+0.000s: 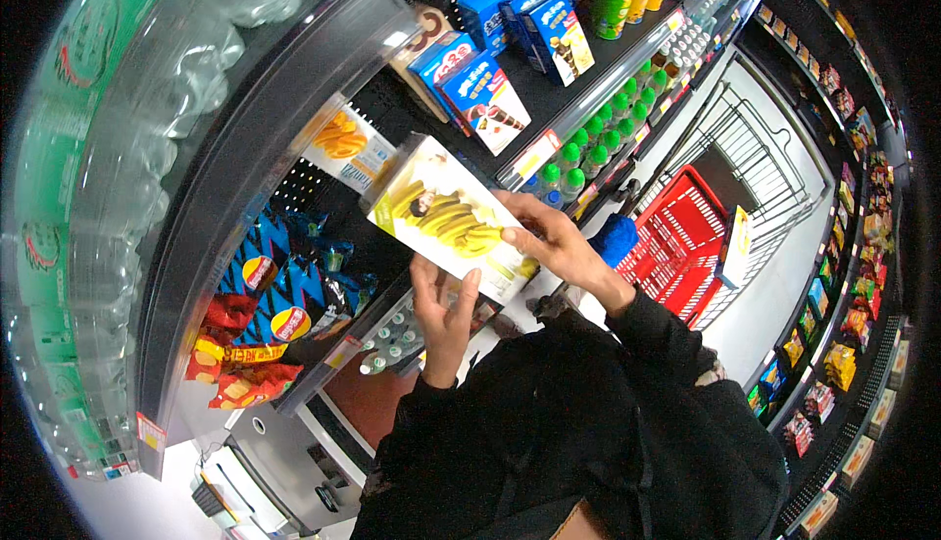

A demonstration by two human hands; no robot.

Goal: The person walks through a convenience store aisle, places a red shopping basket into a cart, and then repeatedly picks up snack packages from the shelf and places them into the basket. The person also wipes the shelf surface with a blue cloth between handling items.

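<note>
A white carton printed with bananas (448,224) is held tilted before the shelf, its printed face towards me. My right hand (548,235) grips its right end, with the thumb on the front. At the lower edge, my left hand (445,312) has its thumb against the carton and its other fingers partly hidden behind it. Just behind the carton's upper left corner, an orange-and-white box (351,147) sits on the shelf. Blue-and-white snack boxes (485,103) stand on the shelf beyond the carton.
Crisp bags (257,319) lie on the shelf at left, below packed clear bottles (176,136). Green-capped bottles (610,132) fill a lower shelf. To the right stands a wire trolley (772,165) holding a red basket (680,246). Snack shelves (831,305) line the aisle's far side.
</note>
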